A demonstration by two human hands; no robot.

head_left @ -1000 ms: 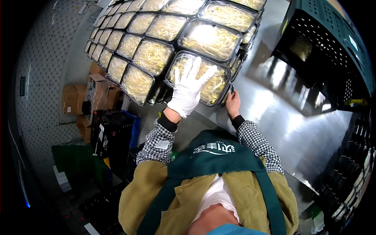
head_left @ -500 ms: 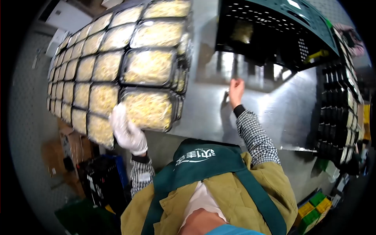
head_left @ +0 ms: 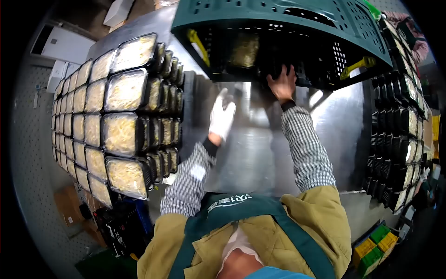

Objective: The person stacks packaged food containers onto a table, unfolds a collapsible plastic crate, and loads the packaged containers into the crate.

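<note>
My left hand (head_left: pixel 220 116), in a white glove, is over the metal table with its fingers stretched out and nothing in them. Bare and with fingers spread, my right hand (head_left: pixel 282 84) reaches into the open side of a green perforated crate (head_left: pixel 278 18). Dark shapes lie at its fingertips, too dim to tell whether it touches them. Inside the crate, left of that hand, sits a clear-topped tray of bean sprouts (head_left: pixel 245 50). Left of my gloved hand rise stacks of similar sprout trays (head_left: pixel 123 132) in black bases.
More stacked black trays (head_left: pixel 395 135) line the table's right side. The metal table (head_left: pixel 246 162) runs between the stacks. Yellow and green crates (head_left: pixel 375 249) are on the floor at lower right, a cardboard box (head_left: pixel 69 204) at left. Another person's sleeve (head_left: pixel 413 39) shows at upper right.
My left hand has left the sprout trays and moved right over the table. My right hand has moved forward to the crate's opening. The view has shifted, bringing more of the crate into sight.
</note>
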